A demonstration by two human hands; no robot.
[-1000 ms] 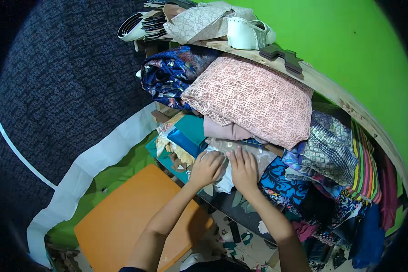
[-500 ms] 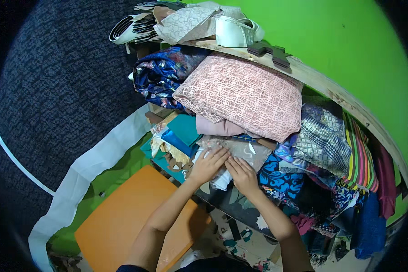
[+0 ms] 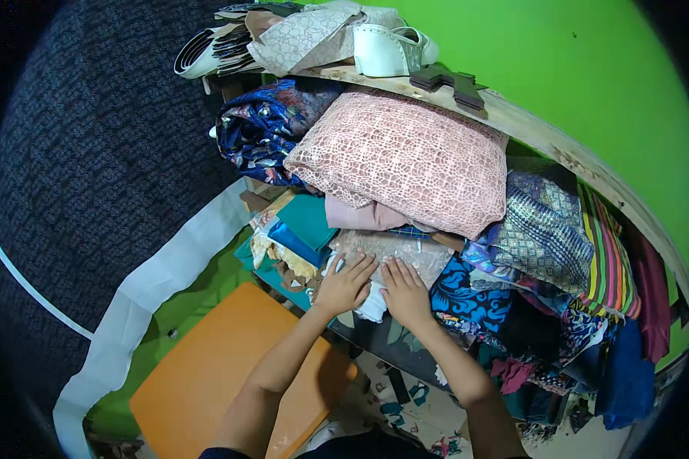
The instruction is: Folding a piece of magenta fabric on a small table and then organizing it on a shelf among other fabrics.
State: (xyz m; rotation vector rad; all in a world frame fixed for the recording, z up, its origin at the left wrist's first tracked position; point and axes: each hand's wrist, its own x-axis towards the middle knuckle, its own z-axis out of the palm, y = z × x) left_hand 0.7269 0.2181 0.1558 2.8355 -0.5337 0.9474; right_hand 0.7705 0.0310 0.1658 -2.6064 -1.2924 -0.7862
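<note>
My left hand [image 3: 345, 285] lies palm down, fingers outstretched, on a folded greyish-beige fabric [image 3: 429, 258] with a slightly shiny surface. Close beside it my right hand [image 3: 404, 292] rests flat on the same piece, its fingers spread a little. A white cloth [image 3: 373, 306] shows below and between the hands. Just behind the fabric is a large pink lace-patterned bundle [image 3: 406, 161] with a plain pale pink cloth [image 3: 356, 214] under its left edge. Right of my right hand lies a blue and black patterned cloth [image 3: 467, 294].
An orange stool or tabletop [image 3: 222, 367] stands at the lower left. Teal and blue folded pieces [image 3: 306, 222] lie left of the hands. Stacked fabrics [image 3: 543, 229] fill the right side under a wooden shelf [image 3: 536, 126]. Scraps [image 3: 417, 394] litter the floor.
My hands have moved slightly apart; the right one has turned more upright and its fingers have spread. A small white scrap on the fabric no longer shows.
</note>
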